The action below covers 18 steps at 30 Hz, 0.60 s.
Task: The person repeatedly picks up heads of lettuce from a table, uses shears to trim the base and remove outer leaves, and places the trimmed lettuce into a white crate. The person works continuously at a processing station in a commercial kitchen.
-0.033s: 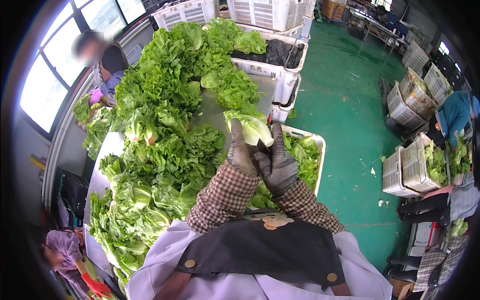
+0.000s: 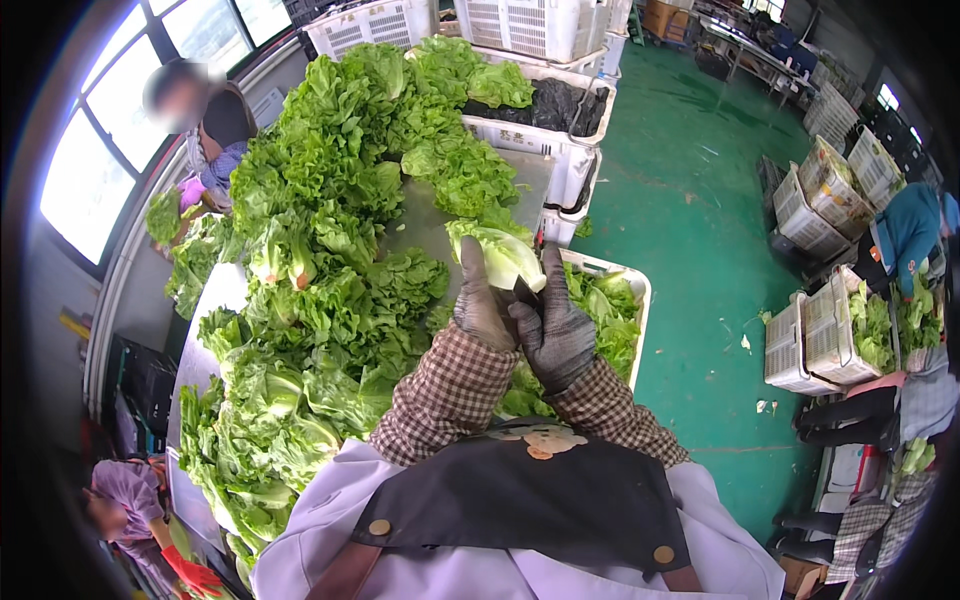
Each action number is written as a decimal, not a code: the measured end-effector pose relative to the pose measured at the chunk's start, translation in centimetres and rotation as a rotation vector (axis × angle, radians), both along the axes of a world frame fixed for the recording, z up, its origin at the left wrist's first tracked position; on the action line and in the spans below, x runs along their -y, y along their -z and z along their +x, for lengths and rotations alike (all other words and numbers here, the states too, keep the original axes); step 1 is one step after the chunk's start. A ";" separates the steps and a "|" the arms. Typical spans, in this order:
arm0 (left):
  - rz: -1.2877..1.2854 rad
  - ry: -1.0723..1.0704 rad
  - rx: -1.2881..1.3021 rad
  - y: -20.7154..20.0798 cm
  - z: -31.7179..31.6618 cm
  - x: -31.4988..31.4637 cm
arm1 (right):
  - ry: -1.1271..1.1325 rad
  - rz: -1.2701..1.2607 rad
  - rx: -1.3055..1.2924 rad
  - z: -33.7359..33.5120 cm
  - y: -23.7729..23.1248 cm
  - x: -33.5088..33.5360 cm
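Observation:
A trimmed head of green lettuce (image 2: 508, 257) is gripped by my left hand (image 2: 484, 308), its pale cut end pointing right and toward me. My gloved right hand (image 2: 556, 335) is closed on a small knife (image 2: 526, 292). The dark blade touches or lies just under the stem end, while the handle is hidden in the fingers. Both hands are close together above the table edge. To their left rises a large heap of leafy lettuce (image 2: 330, 230). Below my right hand, a white crate (image 2: 645, 300) holds more lettuce.
The metal table (image 2: 420, 222) shows between lettuce piles. White crates (image 2: 575, 150) are stacked beyond it. A person with a pink glove (image 2: 190, 193) works across the heap; another wears a red glove (image 2: 190, 572) at lower left. More people and crates (image 2: 835, 320) line the right side of the green floor (image 2: 690, 230).

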<state>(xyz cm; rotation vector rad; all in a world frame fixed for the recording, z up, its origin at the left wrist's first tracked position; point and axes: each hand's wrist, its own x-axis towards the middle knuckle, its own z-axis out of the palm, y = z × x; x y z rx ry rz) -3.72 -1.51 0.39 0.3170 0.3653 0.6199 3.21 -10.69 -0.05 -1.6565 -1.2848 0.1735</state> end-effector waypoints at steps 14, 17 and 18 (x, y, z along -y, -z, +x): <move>0.341 -0.174 0.232 -0.1 -0.1 -0.7 | 0.070 0.262 -1.256 1.2 0.8 -0.2; 0.548 0.120 0.381 2.7 0.5 -2.9 | -0.358 0.270 -1.195 0.9 1.1 0.6; 0.540 0.140 0.323 2.5 0.7 -2.4 | -0.291 0.296 -1.114 0.5 0.5 0.5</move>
